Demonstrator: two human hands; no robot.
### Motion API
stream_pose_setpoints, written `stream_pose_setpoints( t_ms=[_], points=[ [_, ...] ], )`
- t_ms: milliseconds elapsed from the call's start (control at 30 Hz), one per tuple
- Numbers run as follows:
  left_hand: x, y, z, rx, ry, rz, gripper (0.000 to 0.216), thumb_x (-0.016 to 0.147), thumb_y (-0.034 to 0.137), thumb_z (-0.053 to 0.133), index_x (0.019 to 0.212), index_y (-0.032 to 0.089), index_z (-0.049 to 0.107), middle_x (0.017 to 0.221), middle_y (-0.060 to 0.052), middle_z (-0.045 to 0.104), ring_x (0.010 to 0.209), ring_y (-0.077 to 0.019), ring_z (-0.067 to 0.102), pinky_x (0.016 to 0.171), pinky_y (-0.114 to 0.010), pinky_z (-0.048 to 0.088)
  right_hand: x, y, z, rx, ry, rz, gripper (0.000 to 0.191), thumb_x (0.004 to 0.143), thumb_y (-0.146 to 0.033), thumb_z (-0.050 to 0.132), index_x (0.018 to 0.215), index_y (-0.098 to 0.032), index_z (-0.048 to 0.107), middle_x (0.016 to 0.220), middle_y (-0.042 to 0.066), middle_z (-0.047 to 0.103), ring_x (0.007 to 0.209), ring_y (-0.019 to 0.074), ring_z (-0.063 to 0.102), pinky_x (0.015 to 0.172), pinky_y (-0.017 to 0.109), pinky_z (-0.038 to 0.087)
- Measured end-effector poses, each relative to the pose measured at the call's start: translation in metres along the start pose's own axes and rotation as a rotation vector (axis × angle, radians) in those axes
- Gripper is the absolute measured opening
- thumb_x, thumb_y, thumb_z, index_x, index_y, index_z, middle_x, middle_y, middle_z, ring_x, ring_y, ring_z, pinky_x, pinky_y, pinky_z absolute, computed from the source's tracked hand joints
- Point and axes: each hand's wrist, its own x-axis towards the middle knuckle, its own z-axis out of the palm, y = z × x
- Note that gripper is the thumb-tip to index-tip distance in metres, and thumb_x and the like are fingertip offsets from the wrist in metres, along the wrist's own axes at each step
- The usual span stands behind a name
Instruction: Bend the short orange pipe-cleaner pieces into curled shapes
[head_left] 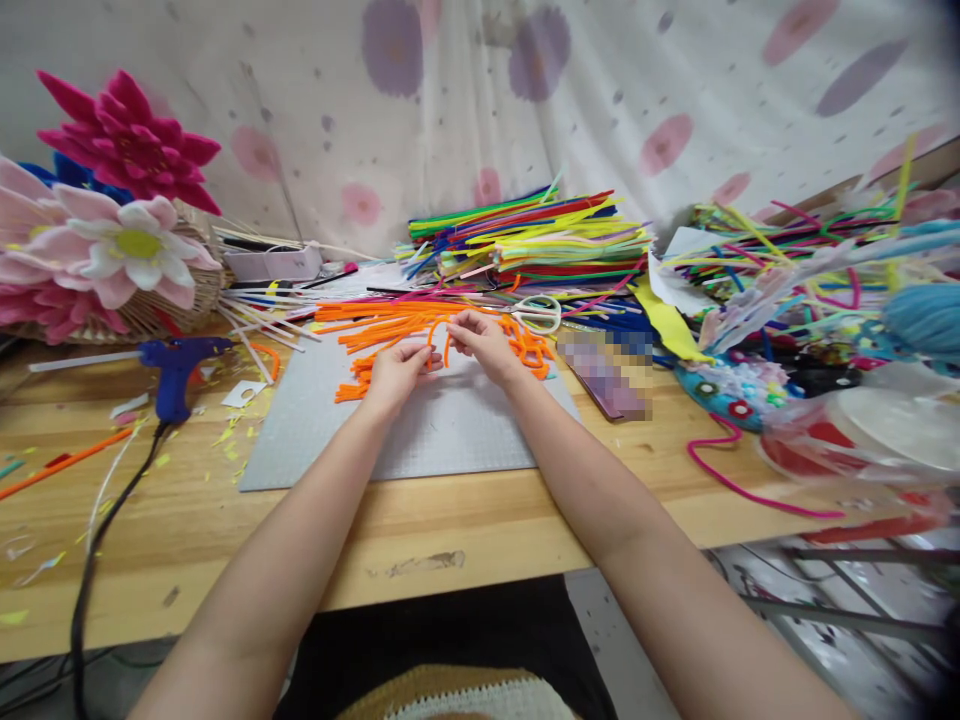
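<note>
Between my two hands an orange pipe cleaner point(448, 350) is bent into an arch above the grey cutting mat point(442, 440). My left hand point(405, 368) pinches one leg of it. On the other side, my right hand point(480, 338) has its fingertips closed at the bend near the top. A pile of straight orange pipe cleaners point(382, 322) lies on the mat just beyond my left hand. Curled orange pieces point(531, 345) lie to the right of my right hand, partly hidden by it. Scissors with pale handles point(541, 313) rest behind them.
A blue glue gun point(176, 375) with a black cord lies left. Felt-like flowers point(127, 140) stand behind it. Bundled coloured pipe cleaners point(525, 240) fill the back. A phone-like object point(607, 375), partly blurred, and a plastic-wrapped roll point(862, 435) are to the right.
</note>
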Motion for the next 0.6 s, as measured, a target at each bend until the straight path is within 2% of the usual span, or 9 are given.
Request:
stream_pose_setpoints(
  t_ms=[200, 600],
  points=[
    [-0.0059, -0.0054, 0.0012, -0.124, -0.078, -0.085, 0.013, 0.071, 0.018, 0.063, 0.080, 0.010, 0.065, 0.074, -0.006, 0.067, 0.072, -0.0141, 0.065, 0.064, -0.025, 0.053, -0.0038, 0.0030, 0.0041, 0.058, -0.005, 0.051, 0.033, 0.061, -0.043, 0.067, 0.071, -0.018, 0.048, 0.057, -0.005, 0.054, 0.047, 0.0049, 0.042, 0.045, 0.020, 0.030],
    [-0.0074, -0.0065, 0.0012, -0.113, -0.102, -0.089, 0.012, 0.070, 0.017, 0.064, 0.080, 0.010, 0.067, 0.074, -0.006, 0.068, 0.072, -0.0139, 0.065, 0.062, -0.024, 0.054, -0.0065, 0.0033, 0.0040, -0.005, -0.068, 0.080, 0.031, 0.061, -0.042, 0.067, 0.068, -0.017, 0.050, 0.058, -0.003, 0.056, 0.048, 0.0053, 0.044, 0.045, 0.020, 0.031]
  ],
)
